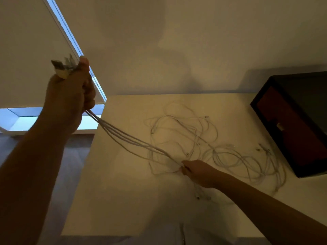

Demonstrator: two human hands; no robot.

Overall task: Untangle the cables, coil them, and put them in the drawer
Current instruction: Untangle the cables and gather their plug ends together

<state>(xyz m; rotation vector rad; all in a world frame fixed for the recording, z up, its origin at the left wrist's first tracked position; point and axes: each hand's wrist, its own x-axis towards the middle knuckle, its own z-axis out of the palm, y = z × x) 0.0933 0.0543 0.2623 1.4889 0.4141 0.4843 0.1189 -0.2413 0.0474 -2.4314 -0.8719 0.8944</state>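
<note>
Left hand: the left hand (70, 96) is being held high at the far left, off the table, with its fingers curling tight round a bunch of cable ends.
Plug ends: the plug ends (61, 68) are sticking up out of the top of that fist, pressed together in a cluster.
Taut strands: several taut strands (123, 134) are running down and to the right from under the left hand to the right hand, fanning slightly apart in between.
Right hand: the right hand (196, 171) is sitting low over the table, near the middle, with its thumb and fingers pinching the strands where they meet.
Tangle: the rest of the white cables (203, 144) are lying in loose overlapping loops on the table, spreading from the right hand toward the far right.
Table: the pale table (115, 191) is carrying the whole tangle.
Dark box: a dark box (292, 124) with a reddish front is standing at the far right edge, just beside the outermost loops.
Window: a bright window (23, 119) is showing at the left, behind the raised arm.
</note>
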